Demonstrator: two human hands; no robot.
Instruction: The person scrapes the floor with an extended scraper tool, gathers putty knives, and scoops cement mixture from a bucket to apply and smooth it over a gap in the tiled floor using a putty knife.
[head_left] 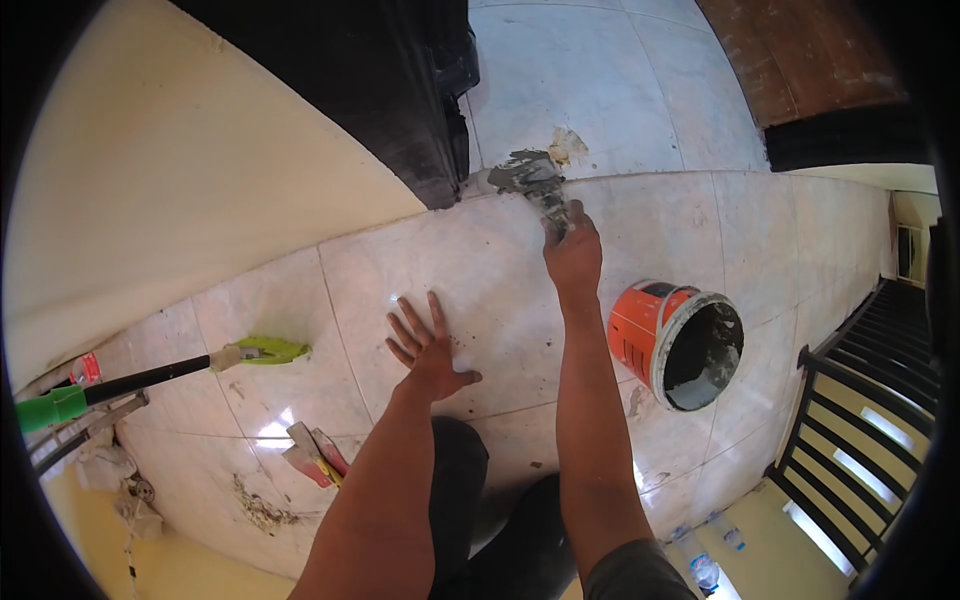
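Note:
My right hand [573, 262] is closed around a putty knife [547, 198] smeared with grey paste. The blade lies low at the floor joint, against a patch of wet grey cement [512, 172] beside the dark door frame [440, 150]. My left hand [430, 362] rests flat on the pale tiles [375, 260], fingers spread, holding nothing. Right of my right forearm, an orange bucket [632, 328] is tipped toward me, with grey cement around its inside. Just beyond the blade is a tan, broken-looking spot [568, 146] on the floor.
A broom-like tool with a lime-green head [275, 350] lies at left. Flat-bladed tools [315, 455] lie near my left forearm, beside debris crumbs [262, 508]. Black railings [860, 420] stand at right, and plastic bottles [703, 572] at the lower right. A cream wall [180, 160] borders the left.

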